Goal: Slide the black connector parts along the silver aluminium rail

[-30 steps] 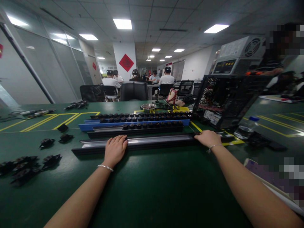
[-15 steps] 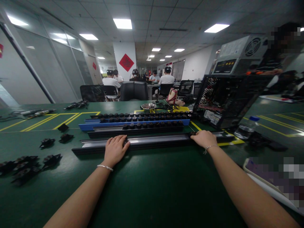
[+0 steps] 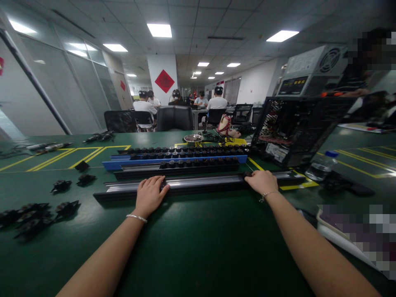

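A long black rail with a silvery metal channel (image 3: 201,181) lies across the green table in front of me. My left hand (image 3: 151,193) grips it left of the middle, fingers over the top and thumb on the near side; a bit of something dark shows between thumb and forefinger. Toward the rail's right end, my right hand (image 3: 262,181) has its fingers closed on a small black part (image 3: 246,174) at the channel, mostly hidden by the fingertips. Behind lie a shorter black rail (image 3: 139,168) and a blue rail (image 3: 113,165), with rows of small black parts along them.
Several loose black parts (image 3: 66,209) lie on the left of the green table (image 3: 198,247). A metal bowl (image 3: 193,139) sits at the back. On the right stand an open computer case (image 3: 291,128) and a water bottle (image 3: 321,167). People sit at tables beyond.
My right hand has slid slightly left along the rail with the small black part. My left hand and the rail have stayed in place.
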The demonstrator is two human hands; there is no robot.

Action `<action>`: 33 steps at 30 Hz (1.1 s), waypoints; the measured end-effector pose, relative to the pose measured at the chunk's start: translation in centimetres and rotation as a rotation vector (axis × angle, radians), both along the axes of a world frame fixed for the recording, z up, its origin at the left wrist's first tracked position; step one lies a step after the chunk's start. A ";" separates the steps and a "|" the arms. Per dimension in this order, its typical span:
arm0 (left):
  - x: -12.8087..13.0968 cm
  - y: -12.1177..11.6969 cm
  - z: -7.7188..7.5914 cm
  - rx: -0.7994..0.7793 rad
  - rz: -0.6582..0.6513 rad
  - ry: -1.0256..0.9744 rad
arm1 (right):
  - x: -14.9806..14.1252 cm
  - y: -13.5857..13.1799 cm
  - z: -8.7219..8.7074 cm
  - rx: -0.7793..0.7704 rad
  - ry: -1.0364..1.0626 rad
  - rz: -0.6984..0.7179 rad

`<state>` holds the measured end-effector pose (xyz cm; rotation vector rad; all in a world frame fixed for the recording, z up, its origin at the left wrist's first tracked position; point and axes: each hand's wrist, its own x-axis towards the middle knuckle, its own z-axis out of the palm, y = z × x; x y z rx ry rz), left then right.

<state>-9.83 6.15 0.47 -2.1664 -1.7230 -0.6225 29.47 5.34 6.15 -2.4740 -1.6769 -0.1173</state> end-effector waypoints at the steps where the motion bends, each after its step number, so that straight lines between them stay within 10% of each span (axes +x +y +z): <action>1: 0.0 0.0 0.0 0.001 -0.001 0.000 | 0.0 0.0 0.0 0.001 0.002 0.001; 33: 0.0 0.0 0.0 -0.001 -0.008 -0.011 | -1.8 0.0 -0.4 0.038 0.020 0.034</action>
